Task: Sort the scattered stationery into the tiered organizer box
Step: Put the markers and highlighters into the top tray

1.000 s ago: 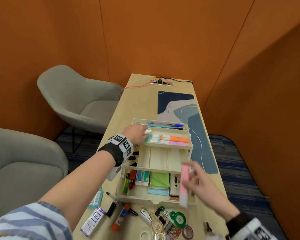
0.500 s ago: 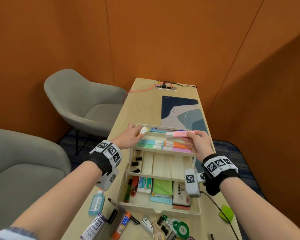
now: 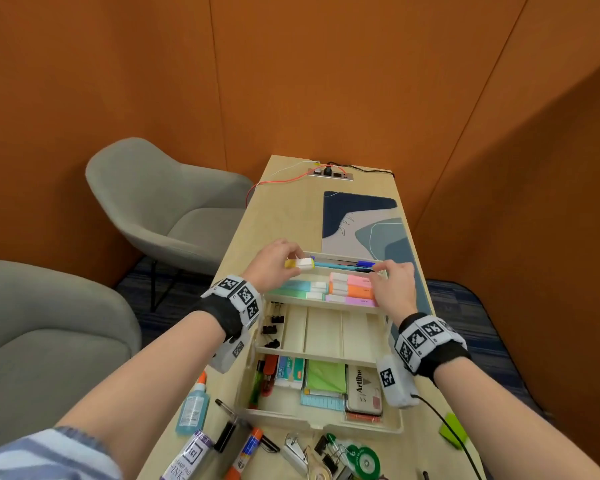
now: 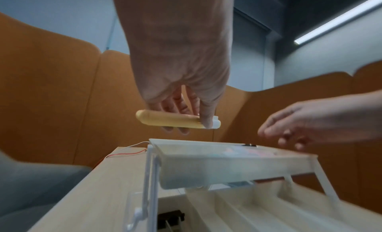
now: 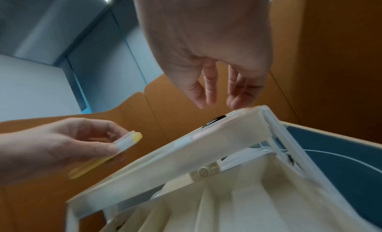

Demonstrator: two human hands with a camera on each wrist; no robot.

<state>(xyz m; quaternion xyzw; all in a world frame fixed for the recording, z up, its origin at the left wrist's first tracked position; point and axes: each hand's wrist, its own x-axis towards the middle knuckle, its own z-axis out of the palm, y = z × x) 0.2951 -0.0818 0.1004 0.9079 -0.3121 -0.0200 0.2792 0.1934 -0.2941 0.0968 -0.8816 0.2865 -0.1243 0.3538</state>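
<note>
The cream tiered organizer stands unfolded on the desk. Its top tier holds pens at the back and several highlighters in front. My left hand hovers over that tier's left end and pinches a yellow highlighter by its white cap; the left wrist view shows the highlighter level above the tray. My right hand is over the tier's right end with relaxed fingers and holds nothing. A pink highlighter lies in the tier just under those fingertips.
Loose items lie in front of the organizer: a blue glue bottle, an ink bottle, a glue stick, a green tape roll, clips and a green note pad. A desk mat lies behind; grey chairs stand at left.
My right hand carried the pink highlighter from the near end up to the top tier, laid it there and let go. The left hand has stayed by the tier's left end with the yellow highlighter.
</note>
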